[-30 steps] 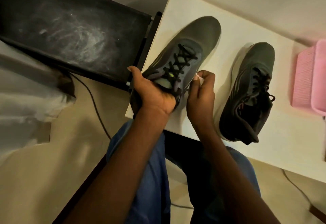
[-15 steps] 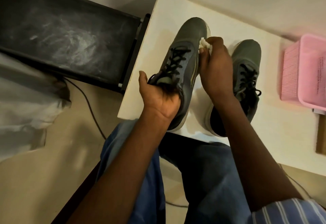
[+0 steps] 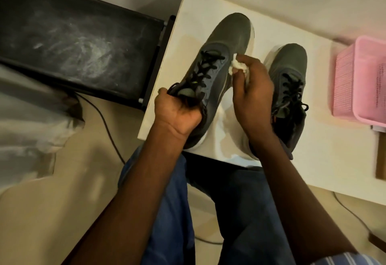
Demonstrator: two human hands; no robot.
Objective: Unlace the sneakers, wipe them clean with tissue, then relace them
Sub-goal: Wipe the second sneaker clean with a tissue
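Observation:
Two grey sneakers with black laces stand on a white table (image 3: 325,160). My left hand (image 3: 177,112) grips the left sneaker (image 3: 227,41) at its collar and tongue, heel toward me. My right hand (image 3: 252,91) pinches a crumpled white tissue (image 3: 300,67) against that sneaker's right side, about level with the laces. The right sneaker (image 3: 292,64) stands laced beside it, partly hidden behind my right hand and forearm.
A pink plastic basket (image 3: 359,81) stands at the table's right edge. A dusty black case (image 3: 73,43) lies left of the table. Dark cables run over the beige floor. My blue-trousered legs are under the table's near edge.
My right hand with the tissue slid from the heel side up to the toe, then back down to the sneaker's middle. My left hand has kept its grip on the collar.

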